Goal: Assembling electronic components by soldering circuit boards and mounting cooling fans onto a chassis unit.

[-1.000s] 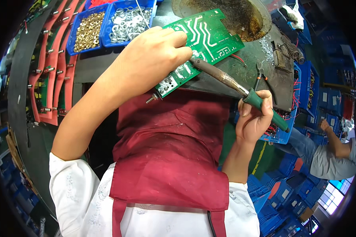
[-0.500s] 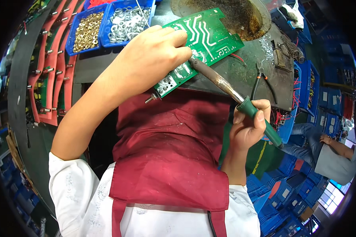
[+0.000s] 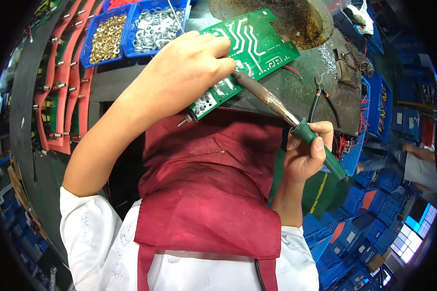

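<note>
My right hand (image 3: pixel 307 154) grips the green handle of a soldering iron (image 3: pixel 272 103). The iron slants up and left, its front end at the fingertips of my left hand (image 3: pixel 196 65). That hand is closed above a green circuit board (image 3: pixel 257 43), covering part of its left side. A thin silvery strand of solder wire (image 3: pixel 176 17) comes down from the top edge into the left hand; the pinch itself is hidden. The board lies tilted near the bench's front edge, traces up. Where the iron's tip meets the board is hidden by the fingers.
Blue bins of brass nuts (image 3: pixel 108 40) and silver washers (image 3: pixel 153 30) stand at the upper left. Orange-handled cutters (image 3: pixel 320 99), a coiled spring (image 3: pixel 359 60) and a stained round pan (image 3: pixel 296 22) are on the bench. Another person (image 3: pixel 417 165) is at far right.
Both my hands, the iron and the board stay almost in place. The other person at the far right has shifted farther right and up.
</note>
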The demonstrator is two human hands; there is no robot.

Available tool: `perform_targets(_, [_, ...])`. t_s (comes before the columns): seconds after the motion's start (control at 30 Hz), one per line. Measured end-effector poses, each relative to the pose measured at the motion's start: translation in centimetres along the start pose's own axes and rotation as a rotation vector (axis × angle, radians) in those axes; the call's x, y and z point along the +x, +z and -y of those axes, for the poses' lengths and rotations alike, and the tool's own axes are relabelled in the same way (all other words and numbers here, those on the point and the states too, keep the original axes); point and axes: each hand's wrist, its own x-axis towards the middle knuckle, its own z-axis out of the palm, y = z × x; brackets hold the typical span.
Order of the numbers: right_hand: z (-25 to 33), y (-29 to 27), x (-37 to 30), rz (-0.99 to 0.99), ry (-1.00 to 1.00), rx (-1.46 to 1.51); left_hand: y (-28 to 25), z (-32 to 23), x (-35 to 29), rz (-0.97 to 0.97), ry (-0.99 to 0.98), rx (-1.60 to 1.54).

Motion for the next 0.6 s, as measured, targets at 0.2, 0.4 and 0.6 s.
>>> perform_targets(0.2, [0.2,-0.3,0.3,0.023,0.007,-0.018,0.1,-0.1,0.0,0.001,0.009,-0.003])
perform_targets(0.4, [0.2,-0.7,0.9,0.055,0.005,-0.031,0.2,-0.2,0.0,-0.017,0.01,-0.022])
perform_targets(0.6, [0.3,-1.2,1.3,0.067,0.043,-0.034,0.2,0.0,-0.6,-0.106,-0.061,-0.03])
